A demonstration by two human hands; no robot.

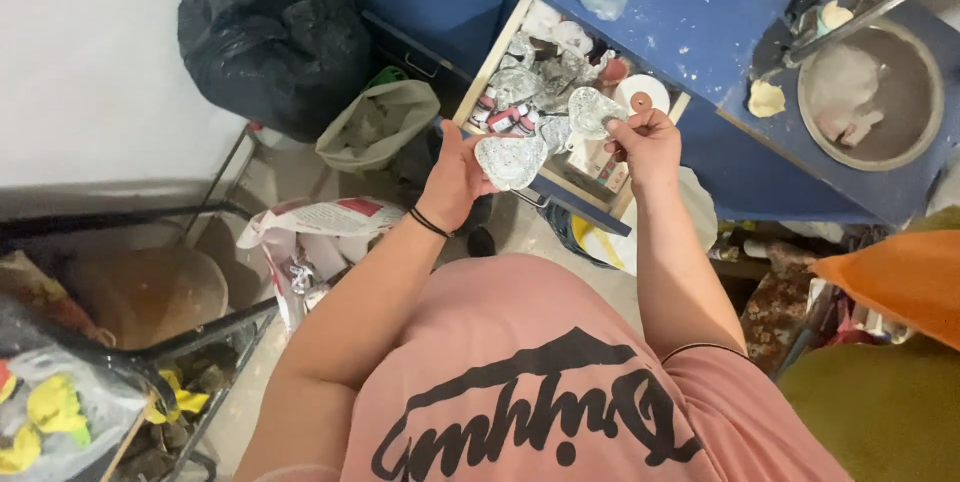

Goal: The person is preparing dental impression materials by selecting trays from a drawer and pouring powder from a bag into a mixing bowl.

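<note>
Over open drawer (470, 92) of blue bench (700, 12): your left hand (455, 177) grips a clear heart-shaped mould (511, 160); right hand (645, 147) pinches a 2nd clear mould (592, 110) w/ fingertips, just above drawer's clutter.

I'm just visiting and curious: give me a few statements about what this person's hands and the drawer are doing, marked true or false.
1. The left hand holds a heart-shaped clear mould. True.
2. The right hand is empty. False: it holds a second clear mould.
3. The wooden drawer is closed. False: it stands open, with moulds and small bottles inside.
4. A black band sits on the left wrist. True.
5. The metal bowl lies on the floor. False: it rests on the blue worktop.
</note>
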